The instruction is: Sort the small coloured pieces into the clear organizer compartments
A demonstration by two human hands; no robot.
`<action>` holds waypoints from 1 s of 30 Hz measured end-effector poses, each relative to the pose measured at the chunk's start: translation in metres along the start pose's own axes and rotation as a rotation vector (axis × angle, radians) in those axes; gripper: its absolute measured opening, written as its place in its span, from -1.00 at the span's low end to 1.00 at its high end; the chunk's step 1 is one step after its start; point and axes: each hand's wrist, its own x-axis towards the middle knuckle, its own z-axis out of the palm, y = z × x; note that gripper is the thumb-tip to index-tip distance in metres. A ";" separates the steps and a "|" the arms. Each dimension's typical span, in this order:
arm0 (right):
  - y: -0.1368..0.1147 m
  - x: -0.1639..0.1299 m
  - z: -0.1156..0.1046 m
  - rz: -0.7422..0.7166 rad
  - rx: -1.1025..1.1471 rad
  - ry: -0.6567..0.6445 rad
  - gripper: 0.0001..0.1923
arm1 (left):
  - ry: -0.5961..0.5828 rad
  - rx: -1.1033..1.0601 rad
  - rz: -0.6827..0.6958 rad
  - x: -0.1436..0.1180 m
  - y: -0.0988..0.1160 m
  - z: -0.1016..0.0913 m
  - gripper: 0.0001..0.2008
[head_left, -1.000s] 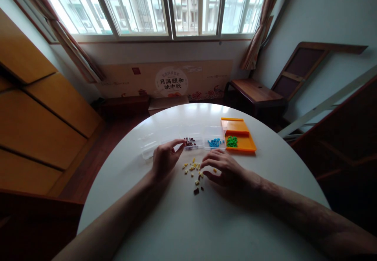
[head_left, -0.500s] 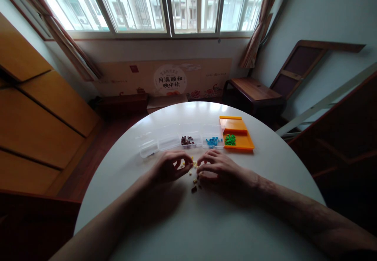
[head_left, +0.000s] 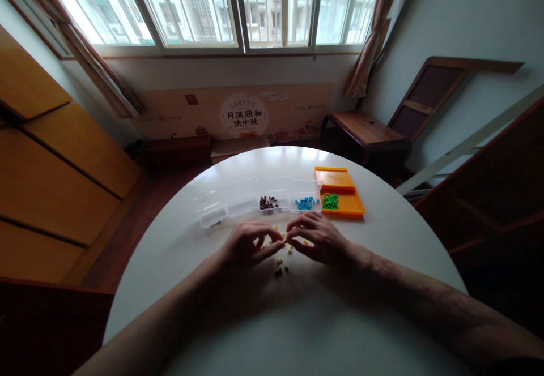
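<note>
Over the middle of the table, my left hand (head_left: pixel 250 242) and my right hand (head_left: pixel 321 238) meet at the fingertips. Each is closed in a pinch, and whatever sits between the fingers is too small to make out. Small pale yellow pieces (head_left: pixel 279 261), like tiny building bricks, lie scattered beneath and around the fingers, partly hidden by them. Closer to me is a dark brown piece (head_left: pixel 278 273), with a smaller dark one (head_left: pixel 287 269) beside it.
Beyond the hands stands a row of clear plastic boxes (head_left: pixel 243 207), one with dark brown pieces (head_left: pixel 267 202), another with blue pieces (head_left: pixel 305 203). An orange tray (head_left: pixel 356 206) at the right holds green pieces (head_left: pixel 330 201). The white round table (head_left: pixel 297 330) supports everything.
My hands have drawn together, and their fingertips now meet where a small gap was before. More yellow pieces show under my right hand. The view has shifted slightly.
</note>
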 end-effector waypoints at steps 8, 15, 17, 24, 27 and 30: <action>0.002 -0.002 0.001 0.004 -0.024 0.032 -0.97 | 0.075 0.014 -0.005 -0.003 -0.009 0.016 -0.82; 0.000 -0.003 0.000 0.048 -0.014 0.048 -0.87 | 0.174 0.032 -0.020 0.002 -0.008 0.012 -0.89; -0.001 -0.004 0.000 0.079 0.009 0.036 -0.81 | 0.288 0.074 -0.073 0.004 -0.011 0.008 -0.88; -0.001 -0.003 0.003 0.058 0.032 -0.043 -0.92 | 0.417 0.313 -0.155 0.008 -0.032 -0.010 -0.80; 0.000 -0.004 0.004 0.055 0.038 -0.085 -0.90 | 0.303 0.331 -0.099 0.005 -0.031 -0.019 -0.81; 0.000 -0.005 0.001 0.046 0.077 -0.132 -0.87 | 0.114 0.221 -0.005 0.002 -0.020 -0.028 -0.83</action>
